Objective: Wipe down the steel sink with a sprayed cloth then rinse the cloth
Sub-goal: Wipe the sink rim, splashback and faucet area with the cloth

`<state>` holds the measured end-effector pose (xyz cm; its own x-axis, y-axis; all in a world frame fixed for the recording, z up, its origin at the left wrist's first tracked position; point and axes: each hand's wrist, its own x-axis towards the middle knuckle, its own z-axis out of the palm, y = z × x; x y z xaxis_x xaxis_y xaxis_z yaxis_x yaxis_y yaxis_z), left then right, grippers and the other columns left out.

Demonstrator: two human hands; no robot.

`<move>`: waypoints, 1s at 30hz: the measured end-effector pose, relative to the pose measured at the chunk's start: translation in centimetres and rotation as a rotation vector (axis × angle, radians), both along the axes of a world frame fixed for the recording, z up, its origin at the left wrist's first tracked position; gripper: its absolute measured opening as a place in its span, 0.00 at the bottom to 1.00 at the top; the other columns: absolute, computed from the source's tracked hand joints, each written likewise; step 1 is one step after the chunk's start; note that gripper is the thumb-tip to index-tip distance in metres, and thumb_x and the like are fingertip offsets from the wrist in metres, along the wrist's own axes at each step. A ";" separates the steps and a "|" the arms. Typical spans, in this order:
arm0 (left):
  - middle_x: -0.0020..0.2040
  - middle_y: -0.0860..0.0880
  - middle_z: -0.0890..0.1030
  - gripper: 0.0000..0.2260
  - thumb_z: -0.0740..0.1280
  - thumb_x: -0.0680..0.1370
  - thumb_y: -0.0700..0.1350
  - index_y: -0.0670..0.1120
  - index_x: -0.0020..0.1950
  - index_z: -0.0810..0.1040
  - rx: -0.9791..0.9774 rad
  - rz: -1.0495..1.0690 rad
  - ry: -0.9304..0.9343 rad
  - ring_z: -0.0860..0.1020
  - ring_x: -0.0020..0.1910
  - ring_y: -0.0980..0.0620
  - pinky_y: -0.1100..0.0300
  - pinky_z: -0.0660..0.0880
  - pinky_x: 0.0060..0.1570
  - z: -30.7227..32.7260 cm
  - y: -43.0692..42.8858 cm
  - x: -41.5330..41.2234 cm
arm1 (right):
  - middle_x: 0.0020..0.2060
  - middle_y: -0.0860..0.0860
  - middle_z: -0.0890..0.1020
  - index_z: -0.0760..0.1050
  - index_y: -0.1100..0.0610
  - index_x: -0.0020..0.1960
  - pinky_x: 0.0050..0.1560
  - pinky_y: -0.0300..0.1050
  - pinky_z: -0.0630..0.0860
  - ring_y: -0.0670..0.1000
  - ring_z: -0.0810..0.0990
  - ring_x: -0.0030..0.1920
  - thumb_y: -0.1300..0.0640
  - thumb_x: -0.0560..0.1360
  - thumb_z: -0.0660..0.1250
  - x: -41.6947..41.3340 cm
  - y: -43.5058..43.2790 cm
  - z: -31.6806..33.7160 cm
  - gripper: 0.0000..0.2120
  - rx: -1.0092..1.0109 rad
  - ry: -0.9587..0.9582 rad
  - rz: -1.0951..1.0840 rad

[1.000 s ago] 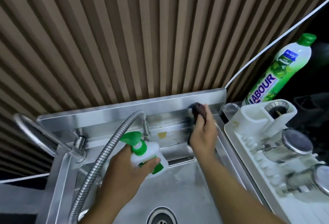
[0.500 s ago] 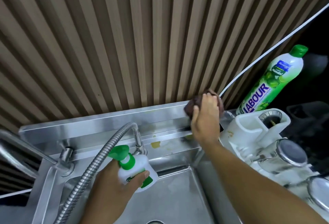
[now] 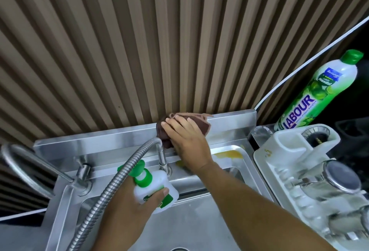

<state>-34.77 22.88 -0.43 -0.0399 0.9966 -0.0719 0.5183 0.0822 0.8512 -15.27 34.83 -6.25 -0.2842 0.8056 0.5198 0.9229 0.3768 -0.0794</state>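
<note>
A head-worn wide camera looks forward and down, close over the sink (image 3: 99, 144).

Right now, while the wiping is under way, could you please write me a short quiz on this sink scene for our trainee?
1. True or false: the right hand presses the brown cloth against the steel backsplash.
2. What does the left hand grip? A a sponge; B the white spray bottle; C a plate.
3. Fill in: the yellow stain lies between the right hand and the white ___.
Key: 1 true; 2 B; 3 dish rack.
</note>
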 end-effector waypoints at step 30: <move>0.44 0.56 0.82 0.17 0.81 0.66 0.49 0.54 0.47 0.76 0.001 -0.030 0.024 0.78 0.44 0.61 0.61 0.71 0.43 0.0 -0.8 -0.4 | 0.77 0.51 0.67 0.62 0.51 0.79 0.78 0.57 0.49 0.60 0.59 0.78 0.64 0.73 0.69 -0.1 -0.6 -3.0 0.37 0.059 -0.073 0.062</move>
<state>-35.17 22.11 -0.44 -0.0116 0.9975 -0.0701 0.5404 0.0652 0.8388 -15.33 34.28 -9.21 -0.3719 0.7536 0.5420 0.9000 0.4358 0.0116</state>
